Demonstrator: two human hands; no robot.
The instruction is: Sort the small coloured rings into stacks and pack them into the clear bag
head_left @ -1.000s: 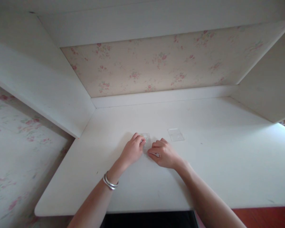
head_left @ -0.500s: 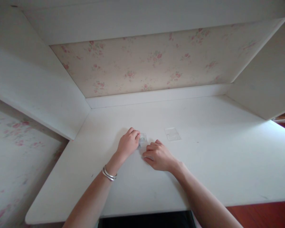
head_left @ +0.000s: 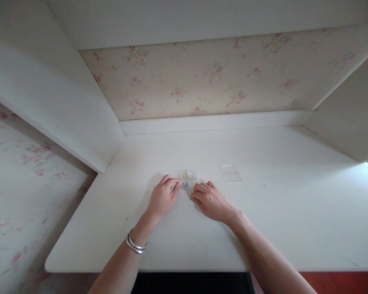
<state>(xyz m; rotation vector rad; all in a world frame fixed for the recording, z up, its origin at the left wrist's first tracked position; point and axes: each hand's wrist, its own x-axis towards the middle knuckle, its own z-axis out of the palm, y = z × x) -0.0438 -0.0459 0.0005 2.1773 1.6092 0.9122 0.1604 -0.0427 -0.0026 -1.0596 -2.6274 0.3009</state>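
Observation:
A small clear plastic box (head_left: 194,172) with compartments lies on the white desk between my hands. Inside it are tiny wire-like pieces, one yellowish (head_left: 184,175) and one dark silver (head_left: 185,185), too small to name. My left hand (head_left: 163,194), with silver bangles (head_left: 136,243) at the wrist, pinches the box's left near edge between thumb and forefinger. Curled at the right near corner, my right hand (head_left: 210,200) has its fingers closed against the box; its fingertips are partly hidden. To the right lies a flat clear plastic lid (head_left: 230,173).
The white desk (head_left: 282,212) is closed in by a side panel (head_left: 88,110) at the left and another (head_left: 352,106) at the right. Floral wallpaper (head_left: 159,94) covers the back. Something black (head_left: 196,283) sits below the front edge.
My left hand has shifted down and left, uncovering more of the box and its yellowish piece. The right hand has moved slightly right. The camera view has turned a little left.

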